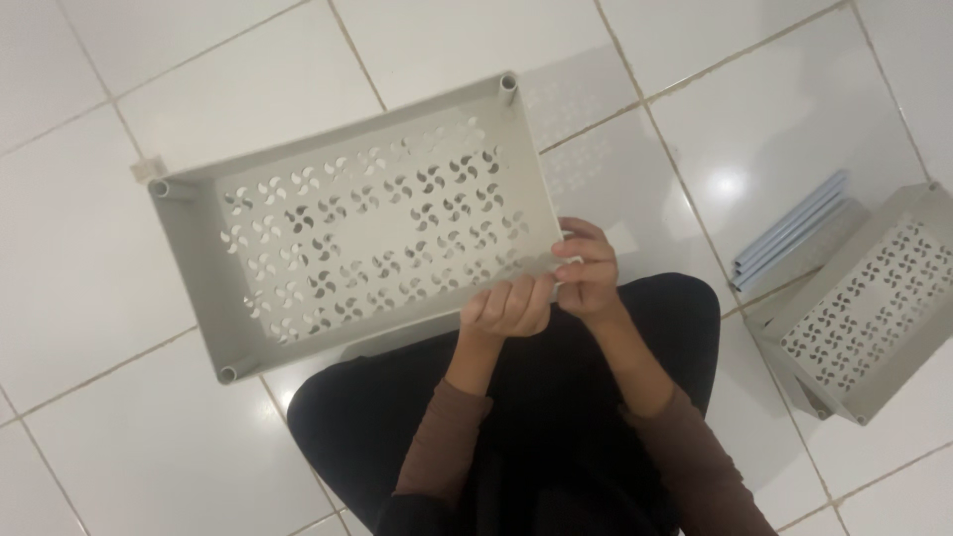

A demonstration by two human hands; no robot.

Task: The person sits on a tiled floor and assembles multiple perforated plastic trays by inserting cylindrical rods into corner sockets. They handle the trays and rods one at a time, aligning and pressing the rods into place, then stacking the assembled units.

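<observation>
Both hands on tray corner

Left hand and right hand have fingers clenched on the near right corner of the grey perforated tray, held tilted over the tiled floor. A second tray and pale rods lie to the right.

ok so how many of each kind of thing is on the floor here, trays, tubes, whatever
Grey perforated trays: 2, one held at its corner by the left hand and right hand, one on the floor at right
Pale blue-grey tubes, bundled beside the right tray: about 4, hard to separate
Total: about 6
</observation>
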